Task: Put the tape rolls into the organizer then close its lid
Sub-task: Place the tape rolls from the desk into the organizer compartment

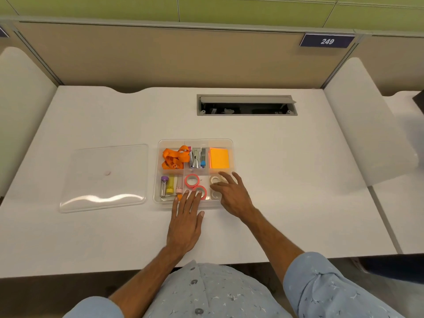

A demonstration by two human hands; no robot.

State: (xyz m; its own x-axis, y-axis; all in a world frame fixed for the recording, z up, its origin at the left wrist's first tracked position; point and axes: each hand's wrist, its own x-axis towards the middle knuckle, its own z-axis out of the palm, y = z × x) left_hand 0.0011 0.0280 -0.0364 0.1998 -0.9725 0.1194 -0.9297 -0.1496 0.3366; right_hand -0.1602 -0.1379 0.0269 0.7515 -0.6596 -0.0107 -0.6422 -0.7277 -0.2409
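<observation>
A clear plastic organizer (pixel 160 143) with several compartments sits mid-desk. Two pink tape rolls (pixel 192 180) lie in its near middle compartment. A white tape roll (pixel 215 179) and another below it lie in the near right compartment. My left hand (pixel 185 223) lies flat, fingers spread, its fingertips over the organizer's front edge by the lower pink roll (pixel 203 191). My right hand (pixel 231 193) hovers over the near right compartment, fingers apart, holding nothing. The clear lid (pixel 103 177) lies flat on the desk left of the organizer.
The organizer also holds an orange lanyard (pixel 173 157), staplers (pixel 196 157), orange sticky notes (pixel 219 158) and small vials (pixel 169 184). An open cable hatch (pixel 246 105) is set in the desk behind. White side panels flank the desk.
</observation>
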